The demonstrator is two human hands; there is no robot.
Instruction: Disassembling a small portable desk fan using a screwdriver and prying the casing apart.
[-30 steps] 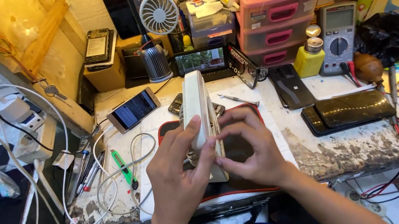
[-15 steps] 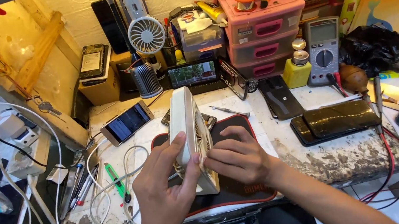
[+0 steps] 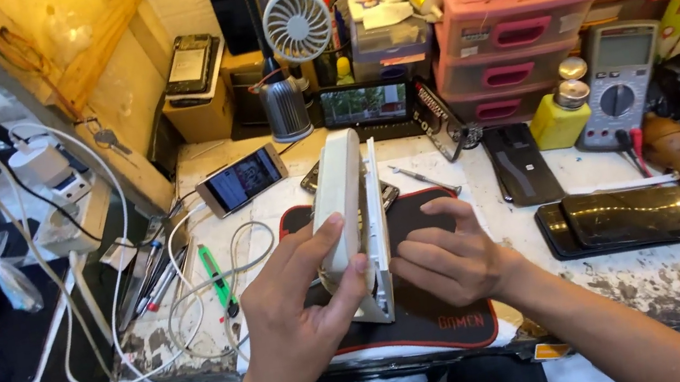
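Observation:
My left hand grips a cream-white tablet-like device held upright on its edge, its back shell split apart from the front panel. My right hand rests against the front panel side near the bottom, fingers curled at the seam. The device stands on a black mat with red trim on the workbench.
A phone with a lit screen lies left of the device. White cables and a green cutter sit at the left. Dark phones and a black case lie right. Pink drawers, a multimeter and a small fan stand behind.
The view has dipped and shifted a little. The gap between the shell and front panel looks wider, and my right hand has slid lower along the panel.

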